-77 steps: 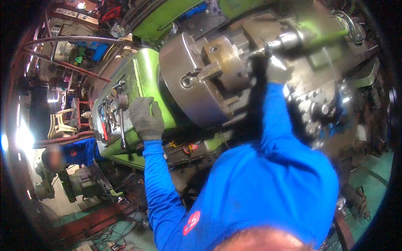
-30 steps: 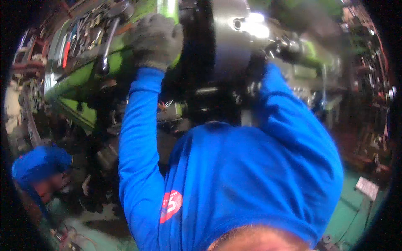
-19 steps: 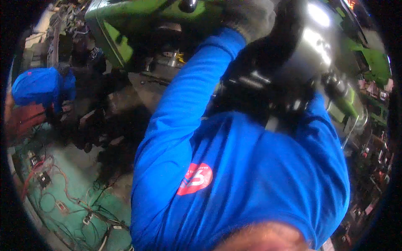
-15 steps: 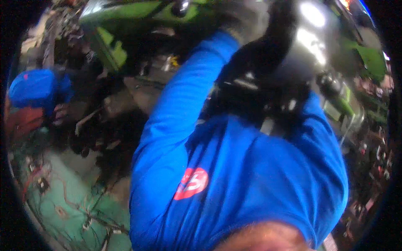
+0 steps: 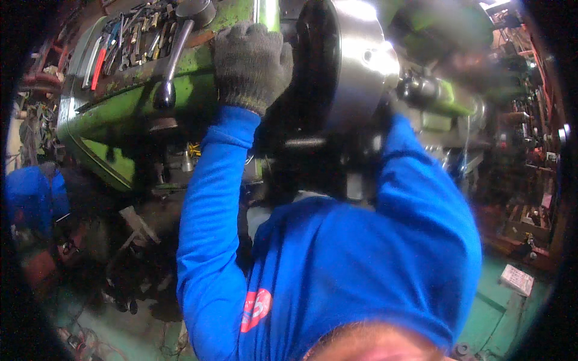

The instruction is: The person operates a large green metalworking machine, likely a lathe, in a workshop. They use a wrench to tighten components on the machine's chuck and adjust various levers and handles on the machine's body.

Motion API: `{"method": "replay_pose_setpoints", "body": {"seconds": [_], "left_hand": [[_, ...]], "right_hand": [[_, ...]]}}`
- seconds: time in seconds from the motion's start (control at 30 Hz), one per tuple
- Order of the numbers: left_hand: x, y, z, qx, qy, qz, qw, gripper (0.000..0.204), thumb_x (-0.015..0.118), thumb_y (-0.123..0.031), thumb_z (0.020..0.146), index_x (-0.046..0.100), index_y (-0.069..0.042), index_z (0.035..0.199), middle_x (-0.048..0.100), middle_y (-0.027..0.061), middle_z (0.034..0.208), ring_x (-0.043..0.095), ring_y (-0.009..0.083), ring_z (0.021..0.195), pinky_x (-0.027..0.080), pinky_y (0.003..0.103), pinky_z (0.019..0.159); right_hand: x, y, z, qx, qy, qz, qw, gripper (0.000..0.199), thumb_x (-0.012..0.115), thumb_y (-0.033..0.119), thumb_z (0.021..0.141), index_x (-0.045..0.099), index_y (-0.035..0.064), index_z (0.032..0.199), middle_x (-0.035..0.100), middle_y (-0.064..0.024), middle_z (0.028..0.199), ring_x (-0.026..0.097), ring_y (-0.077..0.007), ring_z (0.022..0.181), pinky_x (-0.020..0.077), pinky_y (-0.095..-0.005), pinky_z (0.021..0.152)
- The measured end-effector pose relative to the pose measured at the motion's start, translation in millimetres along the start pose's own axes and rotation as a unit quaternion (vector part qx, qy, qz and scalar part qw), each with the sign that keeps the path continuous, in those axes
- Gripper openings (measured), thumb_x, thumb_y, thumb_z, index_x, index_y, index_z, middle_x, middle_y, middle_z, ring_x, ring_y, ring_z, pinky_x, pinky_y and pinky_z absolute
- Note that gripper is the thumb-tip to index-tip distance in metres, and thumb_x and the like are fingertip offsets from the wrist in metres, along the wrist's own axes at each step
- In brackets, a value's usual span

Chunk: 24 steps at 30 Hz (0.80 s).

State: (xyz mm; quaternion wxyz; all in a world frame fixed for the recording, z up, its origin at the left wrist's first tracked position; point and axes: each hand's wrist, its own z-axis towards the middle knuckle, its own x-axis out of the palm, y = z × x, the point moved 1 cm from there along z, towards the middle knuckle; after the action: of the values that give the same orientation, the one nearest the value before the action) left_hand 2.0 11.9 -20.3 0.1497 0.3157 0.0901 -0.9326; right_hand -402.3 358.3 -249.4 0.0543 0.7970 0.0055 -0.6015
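My left hand (image 5: 251,65), in a dark grey knit glove, lies against the green lathe headstock (image 5: 147,99), its back toward me. Its fingers are curled over, and what they close on is hidden. A bright green strip (image 5: 267,15) shows just beyond the knuckles. To the right of this hand stands a large shiny round lathe chuck (image 5: 361,66), a dark gap between them. My right hand (image 5: 394,105) is at the chuck's lower right side, dim and mostly hidden; its fingers cannot be made out.
A black-knobbed lever (image 5: 174,66) juts from the headstock. Several wrenches and hand tools (image 5: 129,39) lie on top at the left. Right of the chuck are a dark rounded fitting (image 5: 418,90) and green machine parts (image 5: 451,99). A small box (image 5: 516,280) sits on the green floor.
The view has swung and grown sharper, with more of the headstock top showing. My left hand appears farther left, apart from the chuck. My right arm still reaches beside the chuck.
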Motion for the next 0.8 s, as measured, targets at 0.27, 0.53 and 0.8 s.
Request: {"method": "replay_pose_setpoints", "body": {"seconds": [0.27, 0.53, 0.8], "left_hand": [[-5.6, -3.8, -2.4, -0.039, 0.081, 0.011, 0.996, 0.022, 0.069, -0.033, 0.085, 0.069, -0.012, 0.079, 0.064, 0.0100, 0.088, 0.060, 0.0326, 0.101, 0.046, 0.053, 0.088], [-15.2, -5.8, 1.7, -0.030, 0.089, 0.033, 0.995, 0.023, 0.069, -0.034, 0.085, 0.068, -0.011, 0.081, 0.062, 0.0109, 0.090, 0.059, 0.0328, 0.099, 0.045, 0.053, 0.086], [-9.2, -9.2, 1.8, -0.033, 0.092, 0.020, 0.995, 0.023, 0.067, -0.035, 0.086, 0.069, -0.012, 0.084, 0.062, 0.0109, 0.091, 0.059, 0.0326, 0.101, 0.044, 0.054, 0.088]], "right_hand": [[49.1, -52.3, 73.7, -0.039, -0.028, -0.020, 0.999, 0.093, 0.030, 0.075, 0.098, 0.067, -0.0041, 0.131, 0.061, -0.0289, 0.138, 0.058, -0.0447, 0.132, 0.0426, -0.0527, 0.111], [53.3, -45.4, 66.0, -0.039, -0.035, 0.016, 0.998, 0.092, 0.034, 0.075, 0.097, 0.067, -0.0046, 0.130, 0.061, -0.0289, 0.138, 0.058, -0.0441, 0.131, 0.0442, -0.0517, 0.109], [44.8, -62.8, 68.6, -0.038, -0.043, 0.019, 0.998, 0.091, 0.035, 0.074, 0.098, 0.069, -0.0055, 0.126, 0.064, -0.0291, 0.134, 0.060, -0.0448, 0.128, 0.0458, -0.0518, 0.107]]}}
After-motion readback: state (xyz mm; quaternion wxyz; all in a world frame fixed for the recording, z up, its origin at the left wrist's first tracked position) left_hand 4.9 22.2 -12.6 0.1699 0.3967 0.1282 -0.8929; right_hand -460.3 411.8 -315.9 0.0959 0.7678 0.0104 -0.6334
